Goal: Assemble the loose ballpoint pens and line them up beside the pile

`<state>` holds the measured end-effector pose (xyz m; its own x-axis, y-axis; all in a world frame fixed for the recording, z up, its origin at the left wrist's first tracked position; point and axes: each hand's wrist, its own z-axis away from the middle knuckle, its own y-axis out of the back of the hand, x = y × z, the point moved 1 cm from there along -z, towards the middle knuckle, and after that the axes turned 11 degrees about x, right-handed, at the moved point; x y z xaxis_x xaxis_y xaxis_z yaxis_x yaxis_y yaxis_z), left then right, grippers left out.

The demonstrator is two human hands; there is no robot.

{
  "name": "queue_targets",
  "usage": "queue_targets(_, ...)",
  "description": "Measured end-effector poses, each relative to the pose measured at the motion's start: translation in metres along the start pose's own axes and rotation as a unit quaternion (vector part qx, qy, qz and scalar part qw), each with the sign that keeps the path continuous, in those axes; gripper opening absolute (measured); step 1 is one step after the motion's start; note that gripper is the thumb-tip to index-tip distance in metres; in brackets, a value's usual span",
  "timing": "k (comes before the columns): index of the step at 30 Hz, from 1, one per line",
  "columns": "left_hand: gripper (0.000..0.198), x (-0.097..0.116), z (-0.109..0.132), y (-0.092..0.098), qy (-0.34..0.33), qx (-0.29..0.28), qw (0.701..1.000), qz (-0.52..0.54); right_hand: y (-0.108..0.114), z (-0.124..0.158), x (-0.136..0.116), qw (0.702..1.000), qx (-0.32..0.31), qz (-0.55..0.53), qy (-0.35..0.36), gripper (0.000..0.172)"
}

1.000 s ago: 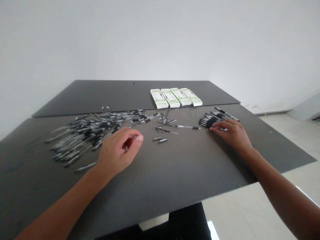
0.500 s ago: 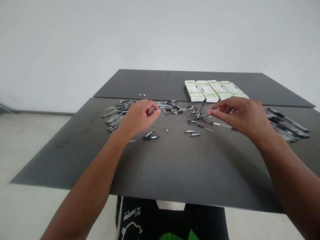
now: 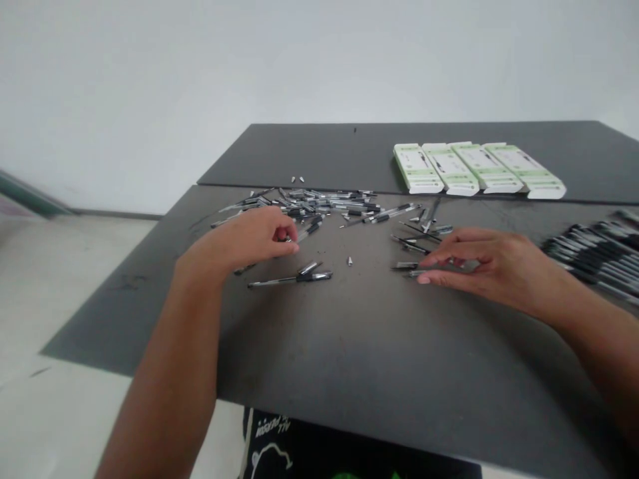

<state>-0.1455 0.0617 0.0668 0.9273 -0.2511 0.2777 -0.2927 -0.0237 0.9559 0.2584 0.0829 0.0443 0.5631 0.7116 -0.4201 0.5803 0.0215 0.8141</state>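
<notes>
Both hands have sunk toward the dark tabletop (image 3: 349, 346), the right hand (image 3: 484, 263) now at the loose gel pens (image 3: 409, 267).

Its fingers (image 3: 449, 256) lie long and slightly apart, pinching nothing visible, with the tips just beside those pens at 9 o'clock. The left hand (image 3: 239, 239) curls inward, and whether it holds anything is hidden. A lone pen (image 3: 289, 281) lies at its 4 o'clock, the pen heap (image 3: 319, 203) at 2 o'clock. Green-and-white cartons (image 3: 479, 167) stand at the right hand's 12 o'clock, a row of pens (image 3: 594, 256) at 3 o'clock.
</notes>
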Motion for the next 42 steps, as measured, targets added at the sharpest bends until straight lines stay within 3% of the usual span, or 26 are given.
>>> queue_targets(7,0.029,-0.014,-0.002,0.001,0.050,-0.008,0.999,-0.016,-0.003,0.004,0.004,1.000,-0.011,-0.007,-0.002,0.034)
queue_targets(21,0.034,0.006,-0.009,-0.012,0.094,-0.045,0.994,-0.041,0.000,0.004,-0.001,0.999,-0.027,0.027,0.014,0.030)
queue_targets(29,0.044,0.010,-0.015,-0.017,0.078,-0.057,0.992,-0.076,-0.010,0.005,0.002,0.993,-0.107,0.039,-0.012,0.028)
queue_targets(32,0.047,0.011,-0.017,-0.019,0.073,-0.065,0.990,-0.099,-0.007,0.005,0.001,0.994,-0.104,0.035,-0.007,0.023)
queue_targets(37,0.043,0.030,-0.012,-0.010,0.079,-0.059,0.988,-0.118,0.006,0.004,0.005,0.995,-0.067,0.054,-0.042,0.023)
queue_targets(42,0.037,0.052,-0.007,0.003,0.074,-0.011,0.991,-0.110,-0.001,0.005,0.011,0.994,-0.077,0.058,-0.046,0.026)
